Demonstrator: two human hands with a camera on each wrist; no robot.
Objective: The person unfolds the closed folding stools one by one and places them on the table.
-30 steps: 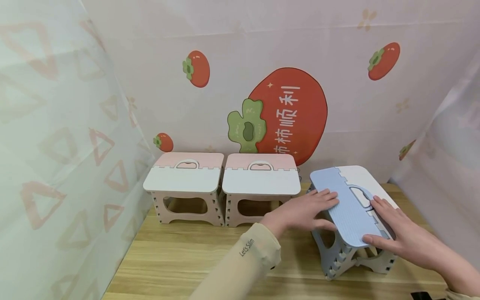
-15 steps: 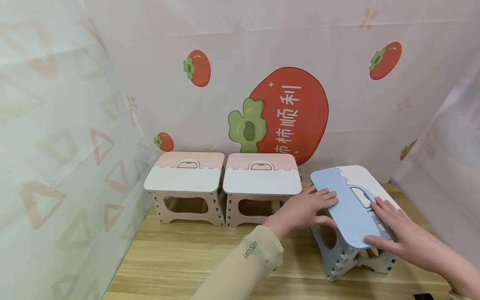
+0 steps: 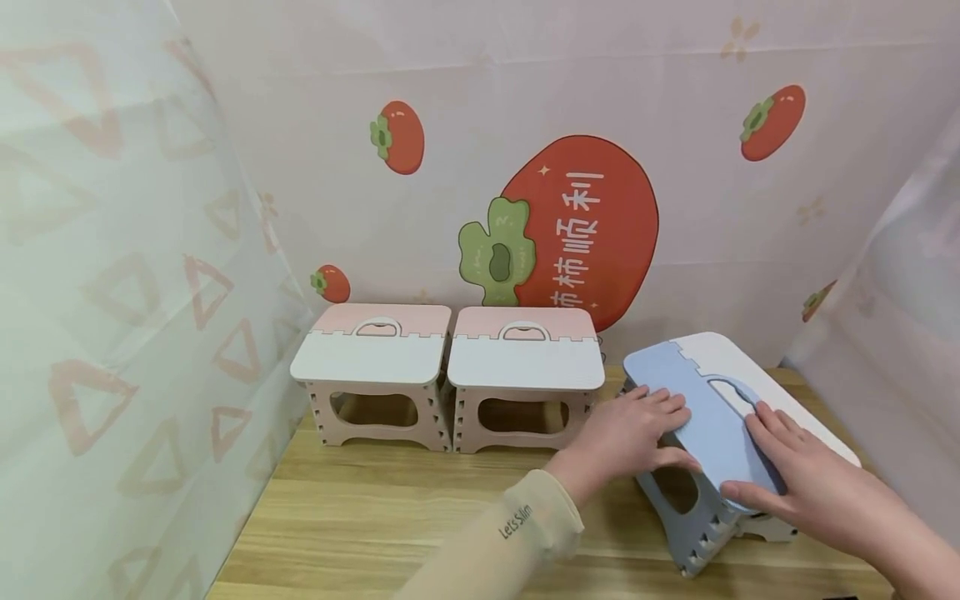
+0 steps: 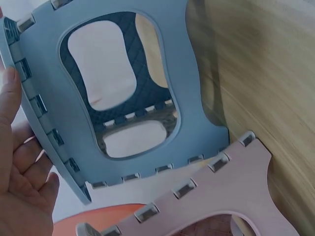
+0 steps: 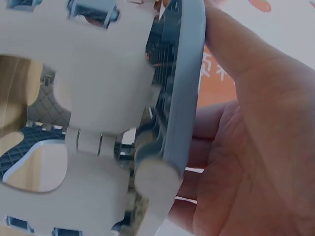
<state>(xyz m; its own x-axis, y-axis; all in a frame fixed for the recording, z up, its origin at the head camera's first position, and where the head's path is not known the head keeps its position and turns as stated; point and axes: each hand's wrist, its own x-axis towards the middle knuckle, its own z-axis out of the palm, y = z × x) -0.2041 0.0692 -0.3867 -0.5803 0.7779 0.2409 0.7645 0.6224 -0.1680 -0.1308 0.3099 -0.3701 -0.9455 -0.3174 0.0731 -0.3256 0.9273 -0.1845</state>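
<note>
A folding step stool (image 3: 697,408) with a blue half and a white half stands at the right of the wooden table, set at an angle. My left hand (image 3: 637,429) lies over its left edge, fingertips on the blue top and thumb along the rim. In the left wrist view this thumb (image 4: 9,98) meets the blue rim. My right hand (image 3: 810,479) rests on the near right part of the top, fingers extended near the handle opening, thumb at the front corner. The right wrist view shows the stool's white legs (image 5: 98,93) and underside beside the palm.
Two pink-and-white folding stools, one at left (image 3: 367,367) and one in the middle (image 3: 525,371), stand side by side at the back of the wooden table (image 3: 360,517). Printed cloth walls (image 3: 420,233) with fruit pictures enclose the back and sides.
The blue-and-white stool has shifted slightly, its front leg moving right and nearer. Both hands stay on its top; the left has moved a little right. The pink-and-white stools stay put.
</note>
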